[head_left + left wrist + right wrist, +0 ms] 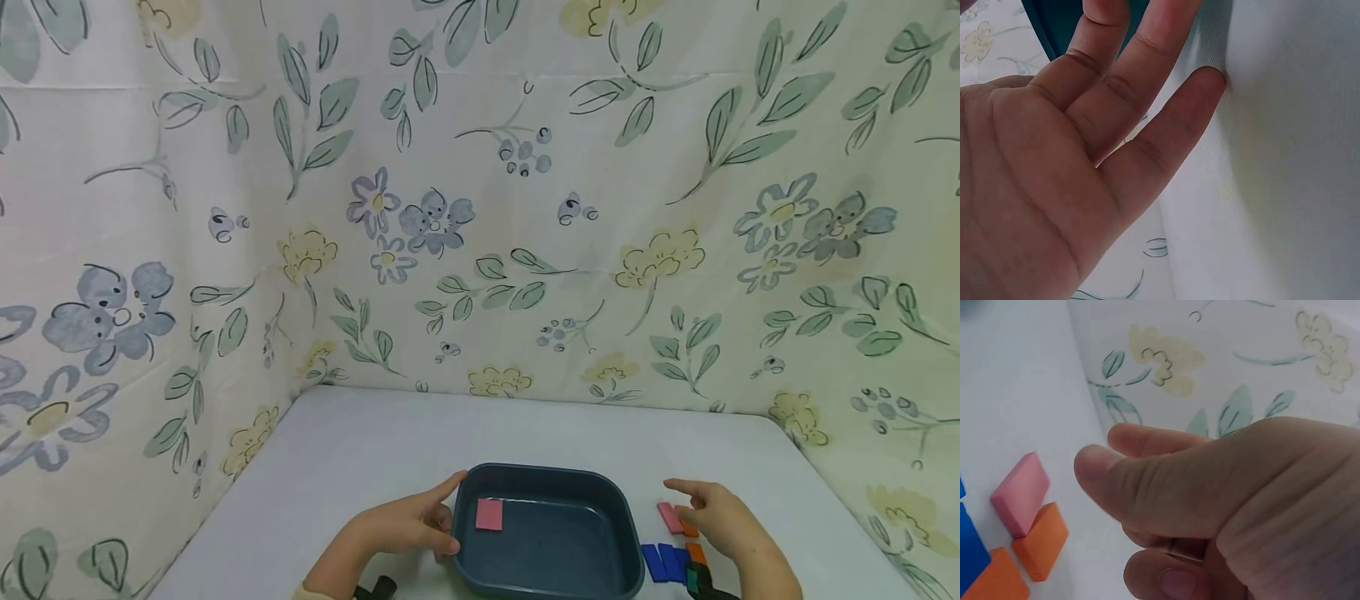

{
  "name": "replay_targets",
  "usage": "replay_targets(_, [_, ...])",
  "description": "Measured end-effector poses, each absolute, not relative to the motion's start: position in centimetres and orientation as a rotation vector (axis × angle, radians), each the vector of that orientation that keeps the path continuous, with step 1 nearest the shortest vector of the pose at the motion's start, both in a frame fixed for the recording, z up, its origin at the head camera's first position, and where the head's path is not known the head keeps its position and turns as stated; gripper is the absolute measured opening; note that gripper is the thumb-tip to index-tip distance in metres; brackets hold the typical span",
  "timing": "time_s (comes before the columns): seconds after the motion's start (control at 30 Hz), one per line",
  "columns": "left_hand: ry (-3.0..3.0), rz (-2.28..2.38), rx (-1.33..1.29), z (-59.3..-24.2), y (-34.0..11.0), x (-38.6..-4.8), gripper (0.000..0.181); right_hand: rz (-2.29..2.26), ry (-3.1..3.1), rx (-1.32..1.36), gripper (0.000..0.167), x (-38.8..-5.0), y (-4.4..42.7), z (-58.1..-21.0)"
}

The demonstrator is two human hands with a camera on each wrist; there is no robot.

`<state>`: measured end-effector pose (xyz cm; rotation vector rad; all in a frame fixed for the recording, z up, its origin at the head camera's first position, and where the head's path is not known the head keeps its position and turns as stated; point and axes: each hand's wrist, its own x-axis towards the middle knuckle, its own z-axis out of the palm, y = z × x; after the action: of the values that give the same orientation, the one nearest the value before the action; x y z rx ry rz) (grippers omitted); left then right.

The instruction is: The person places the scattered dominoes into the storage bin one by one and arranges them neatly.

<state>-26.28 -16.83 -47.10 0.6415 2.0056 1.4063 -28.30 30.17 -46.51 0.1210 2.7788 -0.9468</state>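
A dark blue-grey tray [555,546] stands on the white table, with a pink square piece [489,514] lying inside near its left wall. At the tray's left side, my left hand [408,523] touches the rim with its fingertips. The left wrist view shows that hand [1085,144] with its fingers extended. To the right of the tray, my right hand [723,521] is near a pink block [1021,494] and an orange block [1041,542]; the index finger points left, and I see nothing held. Several blue blocks [663,562] lie between the tray and that hand.
Another orange block [696,553] lies beside the blue ones, partly behind a dark wrist device [701,581]. The white table [570,429] extends behind the tray. A floral cloth [495,317] hangs around its back and sides.
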Motion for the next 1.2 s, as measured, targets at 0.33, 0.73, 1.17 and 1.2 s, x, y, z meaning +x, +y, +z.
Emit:
replay_targets(0.33, [2.017, 1.41, 0.637, -47.0, -16.9, -26.3, 0.096, -0.937, 2.717, 0.175, 0.049, -28.4, 29.6, -48.0])
replay_targets(0.73, [2.039, 1.408, 0.606, -47.1, -16.8, -26.2, 0.097, -0.901, 2.719, 0.203, 0.047, -28.7, 29.8, -48.6])
replay_targets(1.17, [2.063, 1.404, 0.604, -47.2, -16.8, -26.2, 0.097, -0.896, 2.743, 0.21, 0.047, -28.9, 30.1, -48.9])
replay_targets(1.2, [2.063, 1.405, 0.604, -47.2, -16.8, -26.2, 0.097, -0.896, 2.744, 0.209, 0.047, -28.8, 30.1, -48.9])
